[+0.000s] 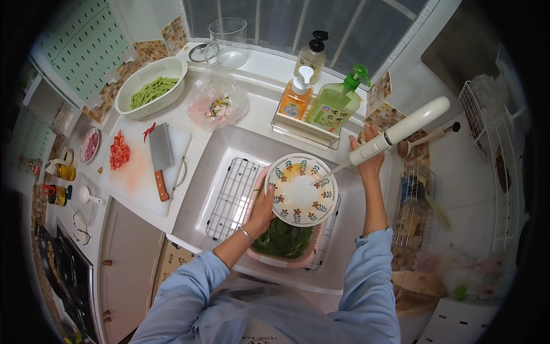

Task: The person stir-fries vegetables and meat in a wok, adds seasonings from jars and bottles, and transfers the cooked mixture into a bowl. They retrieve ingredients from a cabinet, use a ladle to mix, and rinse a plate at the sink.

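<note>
My left hand [260,211] grips the left rim of a patterned plate [302,190], tilted over the sink [193,206]. Water runs onto it from a white pull-out faucet [397,129]. Beside the faucet head, my right hand [370,150] is raised behind it with some fingers bent; its contact with the faucet or a lever is hidden. Orange-yellow residue shows near the plate's upper part. Below the plate, a pink basin [283,261] holds dark leafy greens [285,241] in the sink, on a wire rack [227,193].
Left of the sink, a white cutting board [137,185] bears a cleaver [161,150] and chopped tomato [119,152]. Behind are a basket [122,96] of green beans and a plastic bag [236,96]. Pump bottles [335,105] stand in a caddy [305,131] behind the sink.
</note>
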Action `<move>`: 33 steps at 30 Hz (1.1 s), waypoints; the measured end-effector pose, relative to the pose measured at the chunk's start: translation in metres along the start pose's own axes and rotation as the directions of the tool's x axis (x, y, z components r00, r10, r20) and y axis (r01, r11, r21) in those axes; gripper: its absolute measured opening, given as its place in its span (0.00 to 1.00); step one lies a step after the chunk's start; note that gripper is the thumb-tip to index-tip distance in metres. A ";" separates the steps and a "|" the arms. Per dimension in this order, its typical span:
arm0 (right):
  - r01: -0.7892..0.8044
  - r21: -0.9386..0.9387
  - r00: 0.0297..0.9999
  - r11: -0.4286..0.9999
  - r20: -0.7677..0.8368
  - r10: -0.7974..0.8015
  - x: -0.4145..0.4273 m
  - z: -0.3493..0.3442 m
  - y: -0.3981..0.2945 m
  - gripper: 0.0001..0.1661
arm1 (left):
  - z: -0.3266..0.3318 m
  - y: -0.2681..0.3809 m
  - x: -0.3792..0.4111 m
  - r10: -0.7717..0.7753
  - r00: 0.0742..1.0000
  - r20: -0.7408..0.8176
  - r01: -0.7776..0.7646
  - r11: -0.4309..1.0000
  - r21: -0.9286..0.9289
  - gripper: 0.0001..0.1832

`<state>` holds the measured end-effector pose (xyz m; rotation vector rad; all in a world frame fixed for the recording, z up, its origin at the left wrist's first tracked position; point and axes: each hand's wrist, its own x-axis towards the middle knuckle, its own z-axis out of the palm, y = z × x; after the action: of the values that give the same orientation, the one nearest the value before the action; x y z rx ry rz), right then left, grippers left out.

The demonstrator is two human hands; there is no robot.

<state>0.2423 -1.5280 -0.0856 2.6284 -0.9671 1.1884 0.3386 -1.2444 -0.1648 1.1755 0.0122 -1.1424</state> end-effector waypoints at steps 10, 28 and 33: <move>-0.212 0.330 0.973 0.920 -0.017 0.230 -0.022 0.008 0.002 0.14 | -0.032 0.004 -0.033 0.047 0.999 -0.026 -0.050 0.989 -0.139 0.26; -0.252 0.826 0.727 0.504 0.505 -0.464 -0.231 -0.085 -0.368 0.13 | -0.296 0.119 -0.464 0.374 0.445 -0.814 -0.717 0.693 -0.073 0.28; -0.092 0.943 0.605 0.320 0.308 -0.734 -0.268 -0.088 -0.502 0.12 | -0.428 0.139 -0.581 0.362 0.241 -0.900 -0.808 0.588 0.021 0.28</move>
<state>0.3484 -0.9640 -0.1321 4.0090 0.7270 0.5017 0.3820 -0.5444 0.0552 1.0187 0.5199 0.2843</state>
